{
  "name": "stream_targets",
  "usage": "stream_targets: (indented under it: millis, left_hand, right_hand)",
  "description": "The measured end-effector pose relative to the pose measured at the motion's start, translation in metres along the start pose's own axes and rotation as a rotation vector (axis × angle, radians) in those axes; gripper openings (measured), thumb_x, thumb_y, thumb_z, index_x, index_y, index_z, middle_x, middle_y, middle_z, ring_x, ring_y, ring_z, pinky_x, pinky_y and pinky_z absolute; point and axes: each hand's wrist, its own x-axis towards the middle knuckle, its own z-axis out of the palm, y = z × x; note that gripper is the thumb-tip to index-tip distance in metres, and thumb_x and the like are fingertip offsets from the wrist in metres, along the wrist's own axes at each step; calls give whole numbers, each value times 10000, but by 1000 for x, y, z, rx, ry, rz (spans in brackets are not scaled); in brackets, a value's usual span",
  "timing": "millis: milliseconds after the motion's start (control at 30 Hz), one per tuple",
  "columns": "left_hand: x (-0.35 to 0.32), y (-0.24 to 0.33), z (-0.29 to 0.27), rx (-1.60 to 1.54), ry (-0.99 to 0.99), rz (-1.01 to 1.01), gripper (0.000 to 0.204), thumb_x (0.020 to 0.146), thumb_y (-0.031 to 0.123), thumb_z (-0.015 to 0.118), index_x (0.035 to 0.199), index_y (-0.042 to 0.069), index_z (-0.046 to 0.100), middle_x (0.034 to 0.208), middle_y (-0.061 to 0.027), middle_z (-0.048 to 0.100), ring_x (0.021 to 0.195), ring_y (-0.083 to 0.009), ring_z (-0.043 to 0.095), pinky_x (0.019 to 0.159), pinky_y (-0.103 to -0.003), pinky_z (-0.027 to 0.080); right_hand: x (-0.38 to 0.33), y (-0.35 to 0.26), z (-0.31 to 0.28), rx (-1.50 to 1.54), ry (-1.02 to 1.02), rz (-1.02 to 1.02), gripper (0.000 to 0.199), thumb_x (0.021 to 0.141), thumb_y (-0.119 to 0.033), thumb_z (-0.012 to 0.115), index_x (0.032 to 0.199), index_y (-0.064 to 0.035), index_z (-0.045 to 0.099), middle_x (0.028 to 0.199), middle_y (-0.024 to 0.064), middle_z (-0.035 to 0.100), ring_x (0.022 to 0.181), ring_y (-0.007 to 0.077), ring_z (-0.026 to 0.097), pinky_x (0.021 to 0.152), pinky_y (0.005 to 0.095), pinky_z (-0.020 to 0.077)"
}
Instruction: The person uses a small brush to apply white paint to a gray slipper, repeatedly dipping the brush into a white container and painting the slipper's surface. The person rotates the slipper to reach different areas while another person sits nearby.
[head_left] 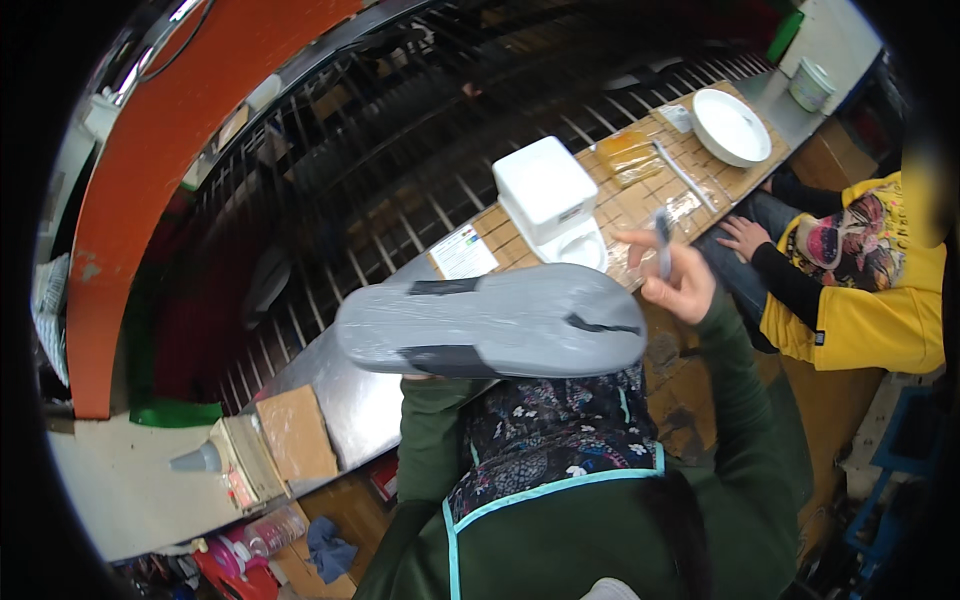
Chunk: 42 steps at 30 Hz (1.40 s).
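Note:
A grey shoe sole (510, 305) with dark patches and a dark slit near its right end lies across the middle of the view, in front of my body. My left hand (418, 377) supports it from below; the sole hides nearly all of that hand. To the right of the sole, my right hand (685, 280) pinches a thin grey brush-like stick (663, 245) held upright, its tip blurred. The stick is apart from the sole. Just beyond them stands a white plastic container (546, 190) with a round cup (583, 250) at its front.
A brown worktop (625, 215) carries a white bowl (725, 150), an amber wrapped block (628, 157), a white rod (685, 176) and a printed card (463, 253). Beyond runs a dark conveyor with metal rods (410, 210). A co-worker in yellow (905, 310) sits right. Cardboard (297, 432) lies left.

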Motion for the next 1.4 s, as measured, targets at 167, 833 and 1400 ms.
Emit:
stream_targets:
  millis: [167, 833, 1400]
  left_hand:
    - [13, 16, -19, -198, -77, -127, 687, 903, 592, 431, 1371, 88, 418, 1334, -133, 517, 1222, -292, 506, 1044, -449, 405]
    - [28, -21, 28, 896, 564, 815, 246, 856, 32, 626, 1085, -17, 548, 1005, -76, 637, 873, -115, 592, 832, -263, 460]
    - [-5, -6, 26, 778, 507, 584, 393, 764, 171, 739, 1062, -25, 574, 726, 8, 568, 566, -56, 510, 534, -198, 410]
  right_hand:
    - [-43, 20, 42, 826, 83, 293, 970, 826, -73, 621, 1512, -131, -63, 1112, 252, 613, 471, 34, 383, 434, 178, 274]
    - [-49, 58, 36, -575, 357, 361, 212, 906, -177, 610, 1020, -19, 525, 768, 40, 575, 596, 105, 527, 536, 264, 420]
    - [-2, 69, 7, -1420, 186, -154, 70, 789, -186, 678, 848, -153, 661, 720, 15, 559, 665, 196, 552, 735, 400, 307]
